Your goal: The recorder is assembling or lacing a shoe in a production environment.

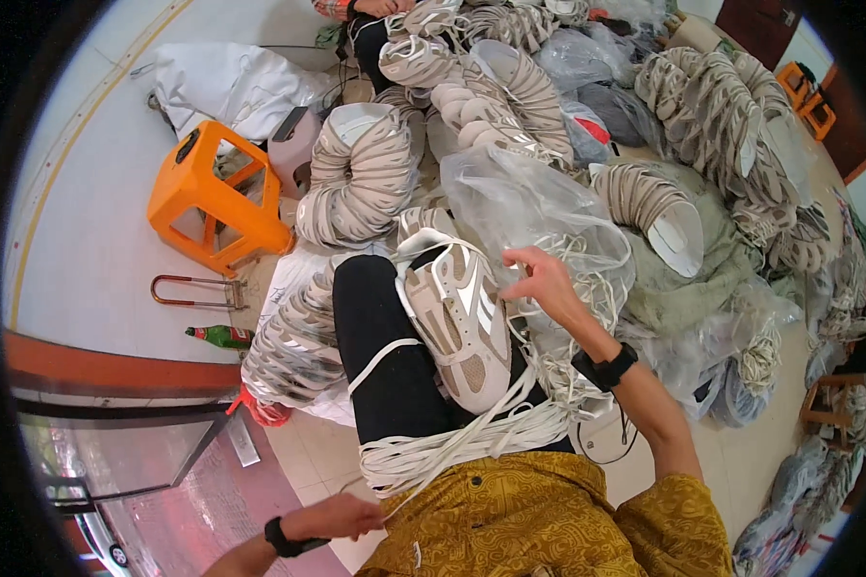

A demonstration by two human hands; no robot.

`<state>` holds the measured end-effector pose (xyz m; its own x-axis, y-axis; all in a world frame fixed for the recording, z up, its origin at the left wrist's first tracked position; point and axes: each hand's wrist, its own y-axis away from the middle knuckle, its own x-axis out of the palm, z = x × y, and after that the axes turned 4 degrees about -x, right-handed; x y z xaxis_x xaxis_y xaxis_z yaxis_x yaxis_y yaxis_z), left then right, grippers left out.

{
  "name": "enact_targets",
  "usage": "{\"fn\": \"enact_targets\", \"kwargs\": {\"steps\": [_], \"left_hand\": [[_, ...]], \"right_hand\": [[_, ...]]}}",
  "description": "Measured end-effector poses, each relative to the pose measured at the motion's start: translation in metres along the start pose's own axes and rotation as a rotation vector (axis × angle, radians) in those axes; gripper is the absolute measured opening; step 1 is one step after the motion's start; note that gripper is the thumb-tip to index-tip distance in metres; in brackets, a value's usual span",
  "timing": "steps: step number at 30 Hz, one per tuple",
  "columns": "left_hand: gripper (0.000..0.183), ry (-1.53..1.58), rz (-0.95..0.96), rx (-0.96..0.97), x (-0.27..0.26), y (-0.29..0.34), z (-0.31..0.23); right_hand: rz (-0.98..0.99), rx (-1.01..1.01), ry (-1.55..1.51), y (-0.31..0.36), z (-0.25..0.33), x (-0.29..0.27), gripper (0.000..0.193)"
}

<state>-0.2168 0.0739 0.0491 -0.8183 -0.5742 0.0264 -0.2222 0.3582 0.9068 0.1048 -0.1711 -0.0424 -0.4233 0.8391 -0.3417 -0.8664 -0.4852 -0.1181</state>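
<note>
A beige and white shoe upper lies across my thighs, toe toward me, with a white lace at its collar. At its right side is my right hand, thumb and forefinger spread apart, with nothing visible between them. A thick bundle of white shoelaces rests over my lap, some strands running up beside the upper. Low at the left, my left hand is closed on a single white shoelace that leads up toward the bundle. Its fingertips are partly hidden.
Curled stacks of shoe uppers crowd the floor ahead and rightward. A clear plastic bag lies beyond my knees. Leftward are an orange stool, a green bottle and a U-shaped lock. Another person's hand shows at the top.
</note>
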Motion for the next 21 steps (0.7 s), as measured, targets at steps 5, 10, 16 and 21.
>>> {"fn": "enact_targets", "kwargs": {"steps": [5, 10, 16, 21], "left_hand": [[0.031, -0.276, -0.536, 0.048, 0.017, 0.002, 0.030], [0.025, -0.043, -1.211, 0.422, -0.063, -0.014, -0.025], [0.025, -0.368, -1.279, 0.672, -0.107, -0.029, -0.110], [0.021, -0.310, -1.214, 0.738, -0.116, -0.036, -0.126]], "right_hand": [[-0.021, -0.017, 0.021, -0.036, -0.013, 0.023, 0.032], [0.047, -0.080, 0.131, -0.058, -0.020, 0.033, 0.013], [-0.102, -0.057, -0.353, -0.035, -0.010, -0.078, 0.012], [-0.439, 0.053, -0.159, 0.026, -0.006, -0.243, 0.014]]}}
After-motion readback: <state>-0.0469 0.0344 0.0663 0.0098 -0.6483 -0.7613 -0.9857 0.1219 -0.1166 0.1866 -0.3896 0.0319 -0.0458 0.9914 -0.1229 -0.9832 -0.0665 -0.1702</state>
